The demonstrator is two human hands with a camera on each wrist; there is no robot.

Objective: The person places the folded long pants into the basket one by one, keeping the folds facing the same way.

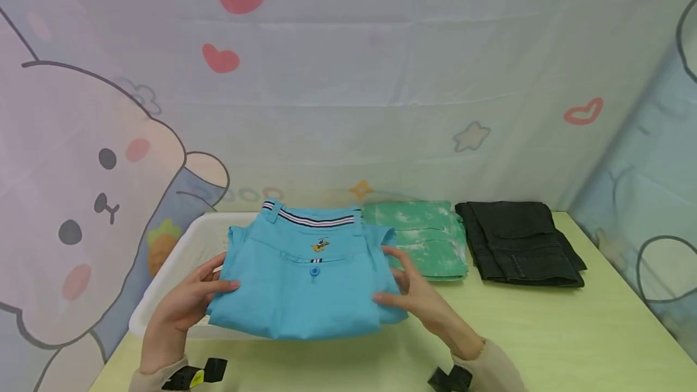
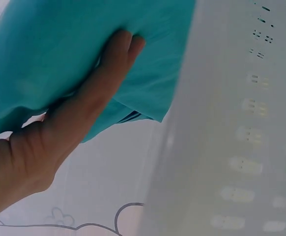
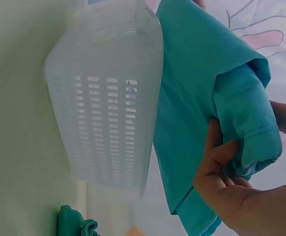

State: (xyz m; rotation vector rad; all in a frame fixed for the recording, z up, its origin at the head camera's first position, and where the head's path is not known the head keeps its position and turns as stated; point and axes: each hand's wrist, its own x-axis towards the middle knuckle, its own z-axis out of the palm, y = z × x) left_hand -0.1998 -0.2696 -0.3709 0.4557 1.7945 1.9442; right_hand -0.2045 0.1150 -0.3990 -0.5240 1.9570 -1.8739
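Folded blue trousers (image 1: 305, 283), with a striped waistband, a small embroidered figure and a buttoned back pocket, are held up between both hands. My left hand (image 1: 187, 295) grips their left side, thumb on top and fingers beneath. On the opposite side my right hand (image 1: 416, 295) pinches the folded layers in the same way, and the right wrist view shows its fingers under the blue trousers (image 3: 187, 98). Behind and below them stands a white plastic basket (image 1: 163, 283) with slotted walls, partly hidden by the cloth.
Right of the basket lies a folded green-and-white tie-dyed garment (image 1: 430, 247) on the pale yellow-green table (image 1: 544, 331). Folded black trousers (image 1: 517, 244) lie farther right. A printed curtain (image 1: 381, 77) hangs behind the table.
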